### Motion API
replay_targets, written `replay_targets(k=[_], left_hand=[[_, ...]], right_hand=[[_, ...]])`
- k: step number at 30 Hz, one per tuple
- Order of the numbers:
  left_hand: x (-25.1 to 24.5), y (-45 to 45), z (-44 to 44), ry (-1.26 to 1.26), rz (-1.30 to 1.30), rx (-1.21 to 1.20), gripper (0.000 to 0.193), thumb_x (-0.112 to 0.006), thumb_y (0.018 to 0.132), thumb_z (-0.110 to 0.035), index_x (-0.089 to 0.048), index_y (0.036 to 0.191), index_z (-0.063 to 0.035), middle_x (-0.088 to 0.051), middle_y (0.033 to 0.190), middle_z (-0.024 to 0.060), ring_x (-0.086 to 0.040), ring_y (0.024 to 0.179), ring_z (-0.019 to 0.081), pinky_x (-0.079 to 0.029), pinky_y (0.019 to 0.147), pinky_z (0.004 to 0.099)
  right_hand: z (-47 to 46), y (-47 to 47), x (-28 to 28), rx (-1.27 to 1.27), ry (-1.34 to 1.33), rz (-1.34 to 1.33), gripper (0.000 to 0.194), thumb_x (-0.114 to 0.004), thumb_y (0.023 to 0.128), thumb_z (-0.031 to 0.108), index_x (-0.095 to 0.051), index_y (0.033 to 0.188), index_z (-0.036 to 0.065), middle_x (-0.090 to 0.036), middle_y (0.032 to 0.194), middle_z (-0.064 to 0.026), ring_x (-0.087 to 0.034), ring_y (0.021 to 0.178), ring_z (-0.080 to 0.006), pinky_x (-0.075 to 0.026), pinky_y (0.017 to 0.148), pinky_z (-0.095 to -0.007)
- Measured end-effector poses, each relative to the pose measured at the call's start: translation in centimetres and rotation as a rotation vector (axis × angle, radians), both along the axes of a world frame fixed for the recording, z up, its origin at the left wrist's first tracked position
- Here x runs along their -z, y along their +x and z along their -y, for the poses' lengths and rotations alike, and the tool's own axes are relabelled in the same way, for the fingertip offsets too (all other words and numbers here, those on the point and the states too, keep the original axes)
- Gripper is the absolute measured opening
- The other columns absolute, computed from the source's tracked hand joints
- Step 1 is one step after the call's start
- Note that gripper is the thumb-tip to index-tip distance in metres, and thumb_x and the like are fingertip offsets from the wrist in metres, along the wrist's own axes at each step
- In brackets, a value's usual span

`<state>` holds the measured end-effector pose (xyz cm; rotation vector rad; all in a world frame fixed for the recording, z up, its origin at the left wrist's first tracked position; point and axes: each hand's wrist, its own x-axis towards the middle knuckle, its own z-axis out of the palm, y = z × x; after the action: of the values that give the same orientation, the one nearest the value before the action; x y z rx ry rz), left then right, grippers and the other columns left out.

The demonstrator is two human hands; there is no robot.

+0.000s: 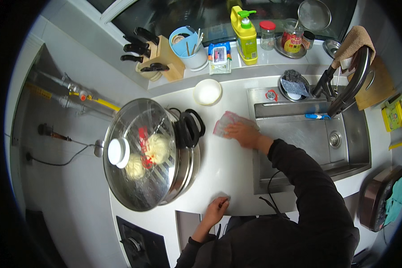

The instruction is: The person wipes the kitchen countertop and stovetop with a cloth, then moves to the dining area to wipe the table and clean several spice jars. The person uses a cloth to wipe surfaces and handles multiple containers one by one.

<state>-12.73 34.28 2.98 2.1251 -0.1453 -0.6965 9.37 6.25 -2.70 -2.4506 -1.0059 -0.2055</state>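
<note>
My right hand (243,134) lies flat on a pale cloth with a pink edge (232,120), pressed to the white countertop (217,164) left of the sink. Near the counter's front edge is my left hand (217,209), its fingers curled; whether it holds anything cannot be told. A large steel steamer (184,174) with a tilted-looking glass lid (137,191) stands to the left of both hands. Two pale buns (158,148) show through the lid. Behind the cloth sits a small white bowl (207,91).
The steel sink (288,134) with a dark faucet (351,83) is at the right. Along the back ledge stand a knife block (165,55), a utensil holder (191,55), a wipes packet (220,58), a yellow pump bottle (246,40) and jars. A cooktop (142,244) is at lower left.
</note>
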Motion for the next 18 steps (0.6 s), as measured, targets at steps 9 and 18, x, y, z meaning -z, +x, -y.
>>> replay_targets(k=[9, 18], left_hand=[[-0.8, -4.1, 1.2, -0.050, 0.019, -0.128, 0.025, -0.059, 0.095, -0.020, -0.059, 0.113, -0.0021, -0.064, 0.084, 0.0061, -0.059, 0.074, 0.0139, -0.049, 0.069, 0.0288], [-1.1, -13.1, -0.6, -0.021, -0.089, -0.422, 0.030, -0.058, 0.096, -0.026, -0.059, 0.113, -0.0007, -0.063, 0.089, 0.0046, -0.060, 0.075, 0.0130, -0.049, 0.067, 0.0269]], right_hand=[[-3.4, -16.8, -2.6, -0.606, 0.075, -0.581, 0.046, -0.052, 0.070, -0.008, -0.068, 0.107, 0.013, -0.064, 0.118, -0.0087, -0.055, 0.117, -0.0276, -0.041, 0.099, -0.0407], [-0.5, -4.3, -4.2, 0.029, 0.271, 0.068, 0.039, -0.065, 0.081, 0.012, -0.056, 0.118, 0.011, -0.056, 0.120, -0.0137, -0.053, 0.111, -0.0338, -0.043, 0.094, -0.0435]])
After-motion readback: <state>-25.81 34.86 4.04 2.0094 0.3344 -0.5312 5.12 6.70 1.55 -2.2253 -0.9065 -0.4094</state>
